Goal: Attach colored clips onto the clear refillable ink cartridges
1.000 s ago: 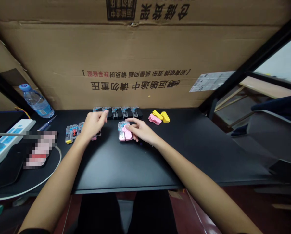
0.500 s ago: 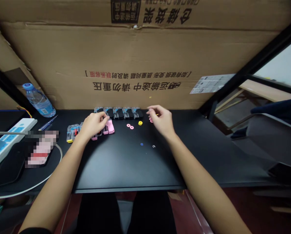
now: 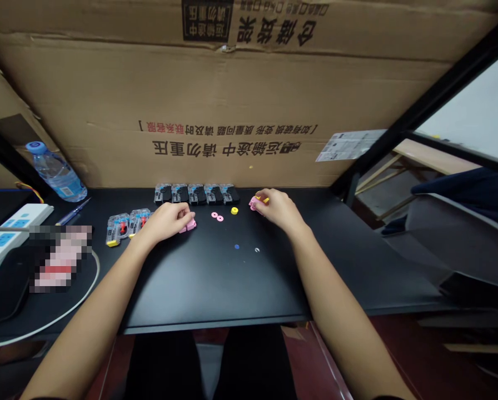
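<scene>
My left hand [image 3: 165, 222] is closed, its fingertips on pink plastic blocks [image 3: 188, 226] that it partly hides. Two clear cases [image 3: 118, 229] with red, blue and yellow parts lie to its left. My right hand [image 3: 279, 210] pinches small pink pieces [image 3: 254, 203] near the back of the table, with a bit of yellow showing by the fingers. Between the hands lie two pink rings [image 3: 219, 218], a yellow ring [image 3: 234, 211], a blue disc [image 3: 237, 246] and a small whitish clip-like piece [image 3: 257, 250]. Behind them stands a row of several clear-and-black cases [image 3: 197, 194].
A cardboard sheet [image 3: 224, 100] walls off the back of the black table [image 3: 215, 289]. At the left are a water bottle [image 3: 59, 172], a pen [image 3: 74, 211], a white power strip [image 3: 15, 236] and a looping white cable [image 3: 84, 300]. A grey chair [image 3: 461, 239] stands at the right.
My right hand has lowered and its fingers have closed on the pink pieces. My left hand has shifted slightly right and down relative to the cases, uncovering a clear case. The view has turned slightly.
</scene>
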{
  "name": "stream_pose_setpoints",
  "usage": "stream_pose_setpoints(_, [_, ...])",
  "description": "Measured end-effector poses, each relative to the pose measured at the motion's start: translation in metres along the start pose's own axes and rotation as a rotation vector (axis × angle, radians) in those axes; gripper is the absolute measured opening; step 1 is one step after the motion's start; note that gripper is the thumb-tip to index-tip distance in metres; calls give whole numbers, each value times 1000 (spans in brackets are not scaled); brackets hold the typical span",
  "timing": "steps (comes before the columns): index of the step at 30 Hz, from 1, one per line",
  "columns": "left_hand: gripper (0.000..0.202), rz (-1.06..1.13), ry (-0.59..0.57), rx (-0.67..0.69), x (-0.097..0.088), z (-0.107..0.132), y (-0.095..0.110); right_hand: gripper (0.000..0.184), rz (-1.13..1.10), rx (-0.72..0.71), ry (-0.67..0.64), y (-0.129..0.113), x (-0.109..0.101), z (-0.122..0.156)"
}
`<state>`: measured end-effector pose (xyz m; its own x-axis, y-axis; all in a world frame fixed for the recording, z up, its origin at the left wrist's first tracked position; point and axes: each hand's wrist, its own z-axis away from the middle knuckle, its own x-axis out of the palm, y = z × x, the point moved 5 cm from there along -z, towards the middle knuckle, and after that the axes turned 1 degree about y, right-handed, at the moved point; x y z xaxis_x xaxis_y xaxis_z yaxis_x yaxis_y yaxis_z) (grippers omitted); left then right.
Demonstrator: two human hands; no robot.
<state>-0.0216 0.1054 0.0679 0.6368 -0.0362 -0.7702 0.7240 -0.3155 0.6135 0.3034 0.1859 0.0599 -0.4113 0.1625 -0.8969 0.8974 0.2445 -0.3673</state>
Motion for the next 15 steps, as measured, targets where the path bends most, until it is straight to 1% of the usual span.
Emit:
stream_pose_setpoints(2, [40,-9,4,6,-1,0,2,16,14,5,-27,-4,-3,2])
stream_pose_setpoints(5, [50,-44,-11,4,-2,0,4,16,22,38,-111,-11,-7,5])
stream_pose_setpoints(9, [56,-100,-47,-10,-1,0,5,13,32,89,-185,-15,-12,10])
stream_pose_setpoints(12, [58,-128,-41,-15,0,-1,3,8,10,76,-228,-13,-12,11])
stream_pose_setpoints(15, [57,-134,-35,-4,1,-1,0,8,-93,34,-337,-9,-6,11])
